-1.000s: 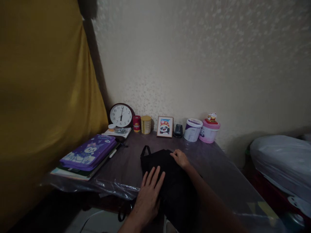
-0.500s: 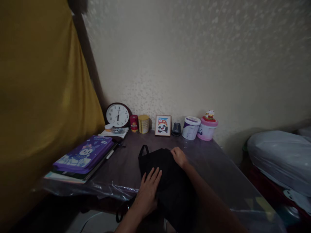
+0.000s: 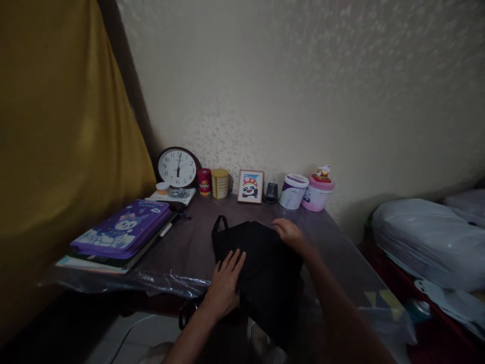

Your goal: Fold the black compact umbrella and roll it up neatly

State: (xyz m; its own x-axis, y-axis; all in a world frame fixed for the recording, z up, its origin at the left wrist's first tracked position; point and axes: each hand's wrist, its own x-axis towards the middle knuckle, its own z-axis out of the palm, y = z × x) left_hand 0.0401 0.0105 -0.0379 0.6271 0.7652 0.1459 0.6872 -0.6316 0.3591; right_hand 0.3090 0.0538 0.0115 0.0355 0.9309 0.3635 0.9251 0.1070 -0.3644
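We see the black bag [image 3: 261, 268] lying on the tabletop [image 3: 193, 242], and its lower part seems to reach over the near edge. Our left hand [image 3: 225, 288] rests flat upon it with the fingers spread, grasping nothing; we think this pressure steadies the soft cloth. Our right hand [image 3: 291, 235] is at the upper right edge, its fingers bent; whether they pinch the fabric, we cannot tell. The clock [image 3: 177, 168] and the picture frame [image 3: 250, 186] stand at the back near the wall, which probably leaves the front for the bag.
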